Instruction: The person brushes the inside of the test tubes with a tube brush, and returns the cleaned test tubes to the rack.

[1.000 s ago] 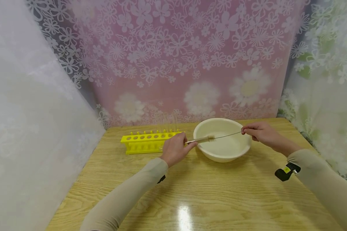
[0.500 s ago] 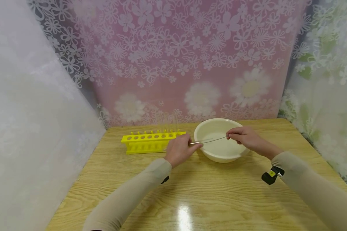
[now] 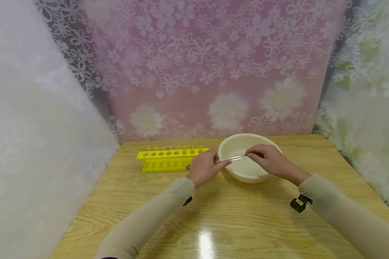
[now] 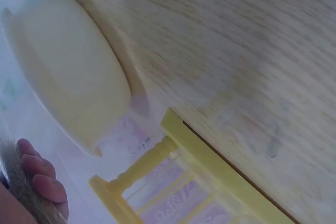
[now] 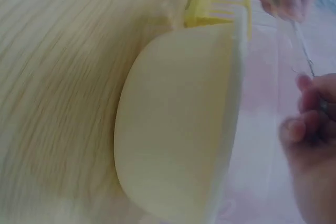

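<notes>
My left hand (image 3: 203,168) grips a clear glass test tube (image 3: 236,158), which lies nearly level over the left side of a cream basin (image 3: 246,179). The tube's open end points right. Inside the tube, the bristles of a test tube brush (image 4: 23,187) show beside the curled left fingers in the left wrist view. My right hand (image 3: 267,160) pinches the brush's thin wire handle, with its fingertips right at the tube's mouth. In the right wrist view, the bit of wire (image 5: 310,66) shows between both hands.
A yellow test tube rack (image 3: 163,154) stands left of the basin, partly behind my left hand. Several clear test tubes (image 3: 190,138) stand upright at its right end. A pink floral curtain (image 3: 194,72) hangs behind the wooden table (image 3: 214,212).
My right hand has moved left towards the left hand, sliding the brush from the tube's mouth deep inside. The left hand, holding the tube, has shifted slightly right.
</notes>
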The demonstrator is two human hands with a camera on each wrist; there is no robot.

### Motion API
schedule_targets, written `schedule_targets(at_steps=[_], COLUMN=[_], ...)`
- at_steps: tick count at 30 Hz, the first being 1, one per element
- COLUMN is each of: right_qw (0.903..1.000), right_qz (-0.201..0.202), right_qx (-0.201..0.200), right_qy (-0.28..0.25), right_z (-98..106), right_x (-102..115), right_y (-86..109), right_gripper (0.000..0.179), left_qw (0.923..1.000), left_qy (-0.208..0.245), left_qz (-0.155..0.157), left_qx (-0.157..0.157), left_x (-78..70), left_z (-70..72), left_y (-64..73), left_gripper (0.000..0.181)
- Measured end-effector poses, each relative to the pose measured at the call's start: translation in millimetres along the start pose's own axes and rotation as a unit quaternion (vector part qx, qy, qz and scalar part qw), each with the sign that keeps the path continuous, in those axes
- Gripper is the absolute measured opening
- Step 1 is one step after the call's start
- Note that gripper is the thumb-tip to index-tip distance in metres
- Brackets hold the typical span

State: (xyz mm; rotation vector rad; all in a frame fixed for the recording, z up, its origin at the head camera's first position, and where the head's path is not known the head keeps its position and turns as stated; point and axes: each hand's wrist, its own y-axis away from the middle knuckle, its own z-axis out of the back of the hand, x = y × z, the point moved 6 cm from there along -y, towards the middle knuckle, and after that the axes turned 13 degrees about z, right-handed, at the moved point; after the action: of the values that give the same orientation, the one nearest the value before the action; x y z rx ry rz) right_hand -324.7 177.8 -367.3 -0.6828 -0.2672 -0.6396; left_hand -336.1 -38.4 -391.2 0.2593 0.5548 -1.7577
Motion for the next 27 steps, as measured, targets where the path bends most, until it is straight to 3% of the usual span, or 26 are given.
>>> schedule_targets(at_steps=[2, 3, 7, 11, 13, 20, 23, 27], right_qw=[0.9940, 0.9857, 0.9346, 0.9009, 0.8858, 0.8230, 0.8146, 0.8143], right_qz=[0.074, 0.113, 0.240, 0.305, 0.331, 0.389, 0.398, 0.410], right_qx=[-0.027, -0.041, -0.087, -0.114, -0.120, -0.072, -0.058, -0.051], right_qy=[0.076, 0.119, 0.247, 0.287, 0.302, 0.408, 0.418, 0.408], right_z=[1.7, 2.3, 2.5, 2.2, 2.3, 1.2, 2.5, 3.6], right_x=[8.3, 12.7, 26.0, 32.9, 35.8, 41.0, 40.4, 40.4], right_y=[0.1, 0.7, 7.6, 12.9, 14.3, 18.8, 20.6, 22.8], right_gripper=[0.016, 0.020, 0.014, 0.031, 0.031, 0.031, 0.033, 0.036], left_qw=[0.9999, 0.9997, 0.9982, 0.9952, 0.9935, 0.9872, 0.9836, 0.9814], left_qy=[0.010, 0.015, 0.039, 0.064, 0.077, 0.120, 0.136, 0.145], left_qz=[0.009, 0.011, 0.024, 0.034, 0.038, 0.043, 0.048, 0.048], left_qx=[0.009, 0.013, 0.040, 0.065, 0.074, 0.096, 0.108, 0.117], left_x=[2.1, 3.0, 6.1, 9.1, 10.2, 11.9, 12.4, 12.0], left_z=[1.6, 2.0, 1.8, 0.9, 0.5, -0.8, -2.7, -5.3], left_y=[-1.1, -1.6, -1.9, -0.8, -0.6, 0.3, 0.5, 0.4], left_gripper=[0.047, 0.048, 0.051, 0.052, 0.053, 0.055, 0.054, 0.053])
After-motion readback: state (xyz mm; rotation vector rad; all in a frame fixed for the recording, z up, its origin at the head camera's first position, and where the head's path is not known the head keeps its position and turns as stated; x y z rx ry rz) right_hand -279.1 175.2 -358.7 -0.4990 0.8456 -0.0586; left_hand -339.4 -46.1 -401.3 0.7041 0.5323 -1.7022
